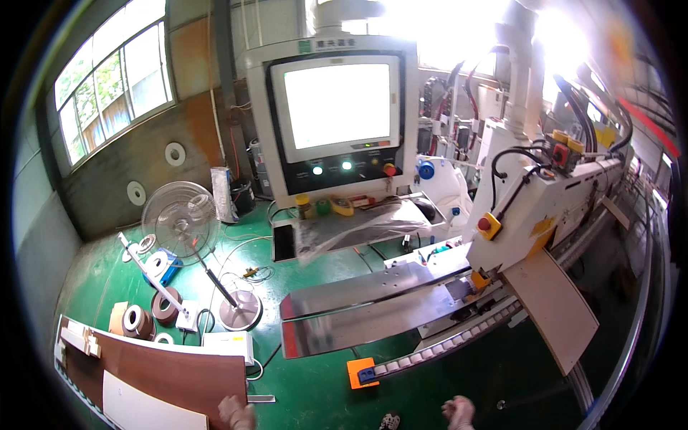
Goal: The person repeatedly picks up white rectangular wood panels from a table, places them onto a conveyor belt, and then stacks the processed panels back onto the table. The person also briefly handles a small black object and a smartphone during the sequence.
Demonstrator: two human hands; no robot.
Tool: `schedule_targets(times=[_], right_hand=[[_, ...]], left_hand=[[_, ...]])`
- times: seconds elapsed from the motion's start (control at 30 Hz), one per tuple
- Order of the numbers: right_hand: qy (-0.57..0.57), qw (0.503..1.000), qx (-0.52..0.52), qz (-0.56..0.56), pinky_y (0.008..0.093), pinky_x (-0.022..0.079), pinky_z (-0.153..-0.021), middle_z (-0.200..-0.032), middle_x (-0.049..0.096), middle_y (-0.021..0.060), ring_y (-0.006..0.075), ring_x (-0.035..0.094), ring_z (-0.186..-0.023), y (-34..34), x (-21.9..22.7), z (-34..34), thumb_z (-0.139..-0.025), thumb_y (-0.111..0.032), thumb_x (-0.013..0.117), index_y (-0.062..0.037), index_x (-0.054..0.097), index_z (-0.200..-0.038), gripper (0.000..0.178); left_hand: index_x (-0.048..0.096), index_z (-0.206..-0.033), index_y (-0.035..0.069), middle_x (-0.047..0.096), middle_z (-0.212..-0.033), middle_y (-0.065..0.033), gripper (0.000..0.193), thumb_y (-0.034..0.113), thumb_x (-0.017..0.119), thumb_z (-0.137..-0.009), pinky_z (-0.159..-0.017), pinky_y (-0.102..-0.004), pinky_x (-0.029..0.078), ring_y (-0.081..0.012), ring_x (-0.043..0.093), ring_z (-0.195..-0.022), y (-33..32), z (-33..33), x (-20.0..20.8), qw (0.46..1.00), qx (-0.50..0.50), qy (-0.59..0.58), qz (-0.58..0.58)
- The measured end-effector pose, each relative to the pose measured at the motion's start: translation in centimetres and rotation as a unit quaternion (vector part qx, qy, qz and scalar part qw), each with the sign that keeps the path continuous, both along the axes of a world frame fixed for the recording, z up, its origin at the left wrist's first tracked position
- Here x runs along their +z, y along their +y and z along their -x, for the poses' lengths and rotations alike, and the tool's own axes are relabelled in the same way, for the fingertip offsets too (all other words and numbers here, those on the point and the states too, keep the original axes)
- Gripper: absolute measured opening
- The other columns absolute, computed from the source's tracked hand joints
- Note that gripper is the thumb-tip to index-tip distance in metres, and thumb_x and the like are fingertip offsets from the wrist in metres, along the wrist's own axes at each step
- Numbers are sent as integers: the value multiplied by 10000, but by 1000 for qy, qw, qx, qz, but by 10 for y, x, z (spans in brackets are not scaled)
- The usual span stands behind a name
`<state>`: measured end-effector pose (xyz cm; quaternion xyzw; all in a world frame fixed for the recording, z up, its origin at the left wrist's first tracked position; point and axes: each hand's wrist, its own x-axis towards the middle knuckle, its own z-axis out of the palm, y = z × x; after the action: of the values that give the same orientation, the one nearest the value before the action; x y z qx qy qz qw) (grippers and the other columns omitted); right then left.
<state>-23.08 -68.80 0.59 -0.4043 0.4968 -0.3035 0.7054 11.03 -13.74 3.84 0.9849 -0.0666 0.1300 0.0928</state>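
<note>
At the lower edge, my left hand (237, 413) is over the right end of a brown board (179, 365). Its fingers look loosely spread, with nothing visible in them; whether they touch the board I cannot tell. A pale panel (143, 405) lies on the brown board, just left of that hand. Farther right, my right hand (459, 413) hangs over the green floor with its fingers curled in and no object showing. Ahead of it runs a roller track (444, 347) with an orange end plate (363, 373). A pale board (555, 308) rests at the machine on the right.
A machine console (330, 165) with a lit screen stands ahead, its shelf holding a phone (284, 242) and tape rolls. Below extends a metal infeed table (365, 308). A pedestal fan (183, 218) and edge-band rolls (137, 321) stand left. A metal rail (634, 337) curves along the right.
</note>
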Motion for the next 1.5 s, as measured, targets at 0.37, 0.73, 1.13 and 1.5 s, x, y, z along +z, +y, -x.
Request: schedule_targets(times=[0.37,0.73,1.13,1.5], right_hand=[[334,721,528,300,471,569,-973,-1194,754,212,387,718,-1098,111,28,-11,-972,-358,728,-73,524,-1520,650],[322,826,461,37,313,542,-641,-1007,716,54,154,648,-761,137,-38,-24,-1032,-271,706,-47,533,-1494,542],[218,803,554,18,295,521,-634,-984,691,35,152,645,-765,173,-63,-142,-1043,-256,689,-122,610,-1300,301],[182,652,735,-33,369,610,-830,-1138,727,132,225,728,-970,331,-40,-190,-1088,-323,652,-41,572,-1387,419]], left_hand=[[669,-1248,-70,694,-1243,-258,495,323,660,-947,-936,-530,566,-402,679,-1083,303,219,-131,582,637,96,496],[661,-1077,-91,728,-1057,-286,491,393,577,-1064,-876,-504,576,-372,721,-959,329,235,-138,690,641,61,330],[586,-997,32,626,-729,-98,516,500,413,-1129,-416,-339,451,-203,568,-492,277,318,-130,471,491,75,729],[586,-1454,-24,683,-1402,-131,791,661,433,-1089,-1027,-442,575,-319,696,-1221,230,307,-164,250,452,-166,840]])
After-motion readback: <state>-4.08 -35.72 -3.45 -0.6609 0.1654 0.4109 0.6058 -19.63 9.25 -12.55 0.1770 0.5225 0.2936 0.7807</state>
